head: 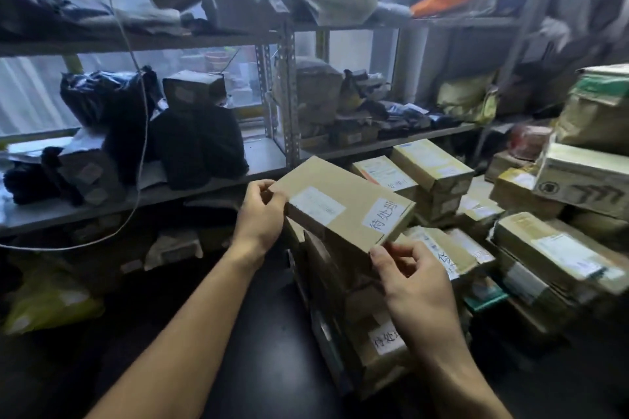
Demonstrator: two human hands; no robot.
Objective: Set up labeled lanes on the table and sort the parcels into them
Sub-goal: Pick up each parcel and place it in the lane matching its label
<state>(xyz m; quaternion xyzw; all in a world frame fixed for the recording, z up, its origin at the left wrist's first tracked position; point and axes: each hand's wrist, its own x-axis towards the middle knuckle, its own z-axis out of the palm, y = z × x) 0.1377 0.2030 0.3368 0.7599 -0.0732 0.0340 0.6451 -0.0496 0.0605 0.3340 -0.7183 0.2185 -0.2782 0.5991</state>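
Observation:
I hold a flat brown cardboard parcel (343, 204) in mid-air, tilted, above a stack of boxes. It carries a white shipping label and a handwritten white paper label (384, 216) near its right end. My left hand (260, 214) grips the parcel's left corner. My right hand (417, 292) pinches its lower right corner, just under the handwritten label. Directly below stands a stack of brown boxes (354, 323); one of them bears a similar handwritten label (388, 338).
Several labeled cardboard parcels (551, 248) are piled to the right and behind. Metal shelving (287, 85) at the back holds black bags (112, 105), boxes and wrapped packets. A thin cable (143, 146) hangs at left. A yellow bag (47, 303) lies low left on the dark surface.

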